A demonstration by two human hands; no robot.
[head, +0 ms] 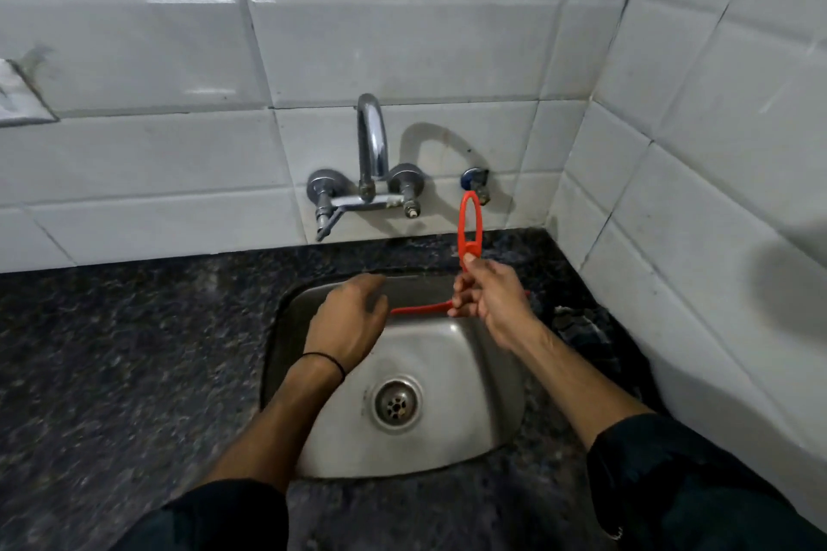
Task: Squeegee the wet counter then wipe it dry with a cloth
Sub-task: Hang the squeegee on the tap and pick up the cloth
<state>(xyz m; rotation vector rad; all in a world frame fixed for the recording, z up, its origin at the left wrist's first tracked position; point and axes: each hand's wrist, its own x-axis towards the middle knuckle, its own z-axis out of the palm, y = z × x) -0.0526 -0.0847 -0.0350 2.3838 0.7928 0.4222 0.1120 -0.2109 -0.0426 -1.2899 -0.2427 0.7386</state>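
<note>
The right hand has its fingers curled around the handle of the red squeegee, with the thumb pressed on the base of the handle's loop. The palm covers the place where handle and blade meet. The loop stands up toward 12 o'clock, and the thin blade runs level toward 9 o'clock, above the far part of the sink.

The blade's end disappears behind the left hand. This hand shows its back to the camera, its fingers bent downward over the sink's far rim. The fingertips are hidden, so I cannot tell if they hold the blade or only hang. A thin black band goes around the left wrist. Both forearms reach in from 6 o'clock in dark sleeves.

Below the hands the basin is open, with the drain in its middle. At 3 o'clock of the sink a dark cloth lies on the speckled counter, hard to make out against the stone, close to the tiled side wall. Toward 9 o'clock the counter runs wide to the frame's edge. At 12 o'clock the chrome tap comes out from the tiled back wall.
</note>
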